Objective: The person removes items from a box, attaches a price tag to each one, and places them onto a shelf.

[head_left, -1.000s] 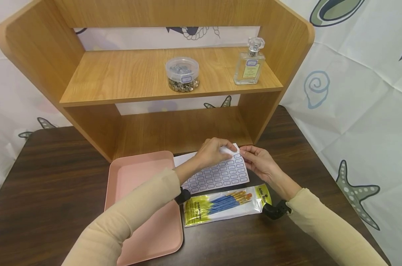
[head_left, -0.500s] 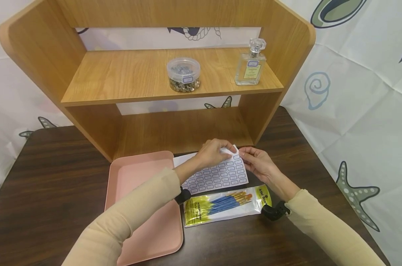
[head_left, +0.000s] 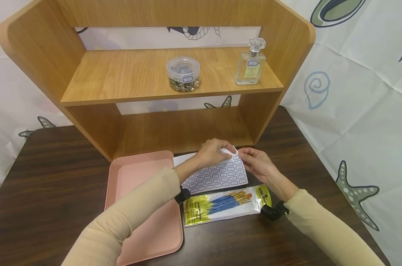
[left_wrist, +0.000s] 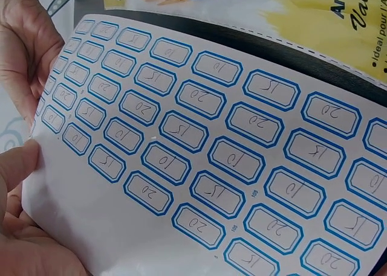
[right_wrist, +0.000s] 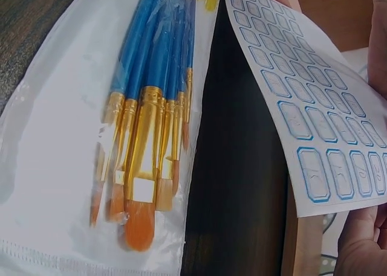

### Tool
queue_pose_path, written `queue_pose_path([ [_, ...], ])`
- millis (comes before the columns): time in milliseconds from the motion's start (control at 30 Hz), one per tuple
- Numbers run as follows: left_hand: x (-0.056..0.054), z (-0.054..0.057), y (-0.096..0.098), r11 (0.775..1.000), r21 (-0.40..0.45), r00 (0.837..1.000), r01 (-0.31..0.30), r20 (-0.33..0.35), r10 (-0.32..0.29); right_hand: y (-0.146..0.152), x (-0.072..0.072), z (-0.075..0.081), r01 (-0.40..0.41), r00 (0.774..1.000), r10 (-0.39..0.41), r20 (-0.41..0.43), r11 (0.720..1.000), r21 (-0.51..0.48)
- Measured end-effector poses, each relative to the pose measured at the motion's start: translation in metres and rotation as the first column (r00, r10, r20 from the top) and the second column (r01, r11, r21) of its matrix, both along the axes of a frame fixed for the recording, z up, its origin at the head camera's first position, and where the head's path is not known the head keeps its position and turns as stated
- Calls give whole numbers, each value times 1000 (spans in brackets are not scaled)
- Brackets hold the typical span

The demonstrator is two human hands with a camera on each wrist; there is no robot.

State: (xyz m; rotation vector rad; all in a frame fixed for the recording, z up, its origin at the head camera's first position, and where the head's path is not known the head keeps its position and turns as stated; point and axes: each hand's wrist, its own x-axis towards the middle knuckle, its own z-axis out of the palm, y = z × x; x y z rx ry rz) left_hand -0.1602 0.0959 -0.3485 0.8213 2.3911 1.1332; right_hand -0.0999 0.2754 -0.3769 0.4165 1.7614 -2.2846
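Note:
Both hands hold a white sheet of label stickers (head_left: 217,176) above the dark table. My left hand (head_left: 211,153) grips its upper edge between thumb and fingers. At the right corner, my right hand (head_left: 259,163) pinches the edge with thumb and forefinger. Rows of blue-bordered labels (left_wrist: 199,101) bear handwritten 10, 15 and 20, and a strip along one edge is without labels. In the right wrist view the sheet bends slightly, with the right fingers (right_wrist: 363,246) at its lower end. Just in front lies a plastic pack of paintbrushes (head_left: 225,205) with blue handles.
A pink tray (head_left: 177,236) lies to the left, under the left forearm. Behind the hands stands a wooden shelf (head_left: 131,74). On its upper board are a clear round tub of small metal pieces (head_left: 183,75) and a glass perfume bottle (head_left: 250,66), each with a small label.
The right hand and the sheet's right corner have shifted very slightly left and down. Both hands keep their hold, and the other things stay put.

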Motion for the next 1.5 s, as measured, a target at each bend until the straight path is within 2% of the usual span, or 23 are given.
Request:
queue_pose_path([
  [467, 0, -3, -1, 1000, 31, 1000, 2, 10, -2, -2, 1, -1, 3, 1000, -4, 6, 1000, 13],
  [733, 0, -4, 0, 999, 35, 1000, -13, -14, 13, -3, 2, 0, 6, 1000, -6, 2, 1000, 9],
  [1033, 1, -7, -3, 997, 79, 999, -26, -22, 28, -5, 3, 4, 23, 1000, -23, 18, 1000, -11],
  [1300, 2, -9, -3, 987, 137, 995, -79, -46, 86, -4, 3, 5, 27, 1000, -27, 15, 999, -37],
  [1500, 4, -7, -6, 967, 219, 977, -129, -139, 161, -2, 2, 3, 45, 999, -44, 16, 998, -35],
])
